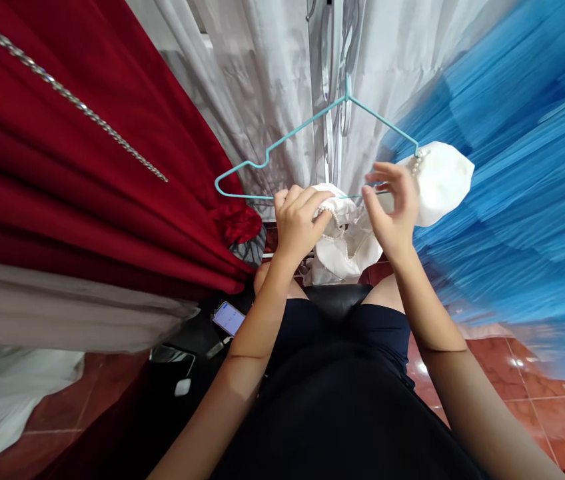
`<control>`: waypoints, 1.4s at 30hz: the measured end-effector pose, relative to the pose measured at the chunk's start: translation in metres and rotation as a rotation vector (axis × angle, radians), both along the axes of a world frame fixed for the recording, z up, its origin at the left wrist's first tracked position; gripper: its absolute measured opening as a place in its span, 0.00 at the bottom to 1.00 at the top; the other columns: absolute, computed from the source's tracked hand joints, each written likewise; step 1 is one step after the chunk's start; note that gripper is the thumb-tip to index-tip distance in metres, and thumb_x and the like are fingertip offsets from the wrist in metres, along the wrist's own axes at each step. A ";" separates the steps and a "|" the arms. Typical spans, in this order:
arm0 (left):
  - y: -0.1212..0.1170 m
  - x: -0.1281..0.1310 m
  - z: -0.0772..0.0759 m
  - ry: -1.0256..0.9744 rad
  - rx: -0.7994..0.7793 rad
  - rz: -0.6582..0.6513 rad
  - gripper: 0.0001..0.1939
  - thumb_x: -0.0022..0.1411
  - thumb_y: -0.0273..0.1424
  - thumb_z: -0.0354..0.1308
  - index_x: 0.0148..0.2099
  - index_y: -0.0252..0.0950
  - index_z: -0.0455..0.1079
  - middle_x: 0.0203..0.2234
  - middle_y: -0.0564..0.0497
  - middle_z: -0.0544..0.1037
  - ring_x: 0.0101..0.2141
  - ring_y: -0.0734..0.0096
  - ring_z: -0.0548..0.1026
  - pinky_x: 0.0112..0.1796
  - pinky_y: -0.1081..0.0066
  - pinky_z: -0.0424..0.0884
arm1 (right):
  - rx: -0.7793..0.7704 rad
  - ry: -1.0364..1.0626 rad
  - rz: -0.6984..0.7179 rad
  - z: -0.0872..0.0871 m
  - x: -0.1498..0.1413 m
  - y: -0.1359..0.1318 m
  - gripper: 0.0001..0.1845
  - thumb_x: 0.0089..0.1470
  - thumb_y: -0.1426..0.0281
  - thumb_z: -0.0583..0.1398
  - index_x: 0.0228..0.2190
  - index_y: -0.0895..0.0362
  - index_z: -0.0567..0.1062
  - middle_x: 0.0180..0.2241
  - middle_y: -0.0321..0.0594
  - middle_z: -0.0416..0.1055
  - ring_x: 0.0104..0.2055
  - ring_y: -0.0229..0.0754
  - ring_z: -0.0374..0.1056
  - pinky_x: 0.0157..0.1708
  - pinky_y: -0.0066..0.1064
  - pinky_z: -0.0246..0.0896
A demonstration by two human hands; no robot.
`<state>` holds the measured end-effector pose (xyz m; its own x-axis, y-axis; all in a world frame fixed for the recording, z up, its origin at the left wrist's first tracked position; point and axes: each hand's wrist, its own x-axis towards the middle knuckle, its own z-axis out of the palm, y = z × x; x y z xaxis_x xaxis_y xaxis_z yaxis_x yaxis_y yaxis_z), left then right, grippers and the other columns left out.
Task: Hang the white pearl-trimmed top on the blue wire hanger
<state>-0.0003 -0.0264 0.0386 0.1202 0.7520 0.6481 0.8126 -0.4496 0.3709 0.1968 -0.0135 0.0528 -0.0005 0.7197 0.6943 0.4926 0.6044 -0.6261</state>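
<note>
A light-blue clothes hanger hangs in front of me with its hook up. A white garment with pearl-bead trim droops below its bottom bar, above my lap. My left hand is closed at that bar, fingers over the top edge of the white cloth and thumb by the beads. To the right, my right hand is raised by the bar with thumb and fingers apart, holding nothing visible. Just beyond it, a white puffed piece with pearls hangs at the hanger's right end. How it joins the rest is hidden.
Deep red fabric with a glittering chain trim fills the left. Blue tulle spreads along the right, and white drapery hangs behind. A lit phone lies by my left forearm. The floor is reddish tile.
</note>
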 end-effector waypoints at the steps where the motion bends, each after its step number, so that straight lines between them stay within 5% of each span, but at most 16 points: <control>1: 0.000 0.000 -0.004 0.007 0.017 0.007 0.10 0.72 0.31 0.59 0.50 0.44 0.81 0.42 0.50 0.85 0.44 0.54 0.75 0.54 0.53 0.61 | 0.073 0.014 -0.066 0.000 0.007 0.002 0.21 0.71 0.54 0.55 0.59 0.47 0.70 0.52 0.44 0.74 0.58 0.51 0.72 0.57 0.52 0.68; 4: -0.002 0.001 -0.008 0.004 0.052 0.013 0.11 0.71 0.29 0.59 0.49 0.43 0.82 0.39 0.50 0.83 0.42 0.55 0.74 0.53 0.54 0.60 | 0.220 -0.046 -0.257 0.000 0.030 0.018 0.25 0.68 0.53 0.58 0.62 0.46 0.69 0.62 0.49 0.66 0.71 0.61 0.59 0.65 0.64 0.61; 7: -0.002 0.001 -0.005 -0.004 0.045 0.007 0.12 0.72 0.29 0.57 0.49 0.44 0.82 0.38 0.50 0.83 0.42 0.55 0.74 0.52 0.55 0.59 | 0.162 -0.176 -0.259 0.002 0.048 0.039 0.27 0.66 0.58 0.61 0.64 0.45 0.67 0.66 0.48 0.66 0.73 0.60 0.56 0.70 0.64 0.55; 11: -0.005 -0.005 0.001 0.051 0.020 0.027 0.15 0.74 0.29 0.54 0.51 0.43 0.82 0.39 0.49 0.83 0.43 0.54 0.74 0.51 0.55 0.58 | -0.032 -0.194 -0.216 0.011 0.067 0.060 0.19 0.68 0.71 0.53 0.53 0.46 0.77 0.52 0.42 0.78 0.55 0.47 0.73 0.59 0.49 0.68; 16: -0.009 -0.008 0.006 0.075 -0.012 0.003 0.17 0.72 0.26 0.53 0.52 0.43 0.81 0.39 0.48 0.82 0.43 0.53 0.73 0.52 0.54 0.59 | 0.021 0.019 -0.409 0.017 0.102 0.084 0.19 0.58 0.80 0.53 0.39 0.56 0.82 0.37 0.41 0.80 0.34 0.36 0.68 0.38 0.35 0.62; 22: -0.007 -0.003 0.004 0.012 -0.008 -0.021 0.19 0.71 0.25 0.53 0.53 0.46 0.82 0.38 0.48 0.83 0.42 0.54 0.73 0.52 0.53 0.61 | 0.120 0.157 -0.504 -0.028 0.137 0.074 0.10 0.61 0.71 0.57 0.39 0.57 0.78 0.38 0.50 0.79 0.37 0.40 0.73 0.35 0.35 0.63; 27: -0.002 0.003 -0.001 -0.013 0.001 -0.022 0.19 0.71 0.25 0.53 0.54 0.45 0.82 0.39 0.48 0.83 0.42 0.54 0.73 0.52 0.53 0.61 | 0.225 -0.057 -0.436 -0.069 0.110 0.024 0.10 0.63 0.64 0.56 0.38 0.54 0.76 0.36 0.45 0.75 0.39 0.46 0.73 0.41 0.44 0.70; 33: 0.001 0.007 -0.003 -0.045 -0.013 -0.036 0.18 0.72 0.26 0.54 0.54 0.44 0.82 0.41 0.49 0.84 0.43 0.54 0.74 0.54 0.53 0.60 | 0.321 -0.096 -0.145 -0.036 0.038 0.012 0.09 0.63 0.65 0.57 0.42 0.51 0.76 0.44 0.44 0.75 0.53 0.48 0.73 0.57 0.49 0.69; 36: 0.002 0.008 -0.004 -0.047 -0.039 -0.048 0.19 0.72 0.27 0.53 0.57 0.45 0.81 0.46 0.49 0.84 0.46 0.53 0.74 0.57 0.52 0.60 | 0.199 -0.152 -0.027 -0.021 0.008 0.021 0.12 0.64 0.67 0.54 0.43 0.52 0.76 0.43 0.42 0.77 0.51 0.46 0.73 0.57 0.46 0.65; 39: 0.001 0.008 -0.004 -0.042 -0.086 -0.058 0.23 0.69 0.24 0.54 0.60 0.45 0.79 0.52 0.48 0.83 0.51 0.53 0.75 0.60 0.51 0.61 | 0.060 -0.279 -0.005 -0.027 -0.008 0.027 0.11 0.62 0.68 0.53 0.39 0.53 0.76 0.36 0.41 0.76 0.42 0.45 0.71 0.51 0.43 0.61; 42: -0.008 0.009 -0.005 -0.122 -0.032 -0.066 0.25 0.62 0.23 0.58 0.59 0.44 0.78 0.58 0.46 0.78 0.57 0.52 0.73 0.64 0.50 0.61 | 0.082 -0.313 -0.040 -0.037 -0.010 0.026 0.09 0.59 0.66 0.56 0.38 0.53 0.75 0.34 0.40 0.72 0.40 0.46 0.68 0.50 0.43 0.58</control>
<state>0.0083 -0.0339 0.0341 0.0922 0.7654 0.6369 0.7297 -0.4871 0.4799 0.1872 0.0126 0.0161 -0.1962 0.6653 0.7203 0.6777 0.6229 -0.3908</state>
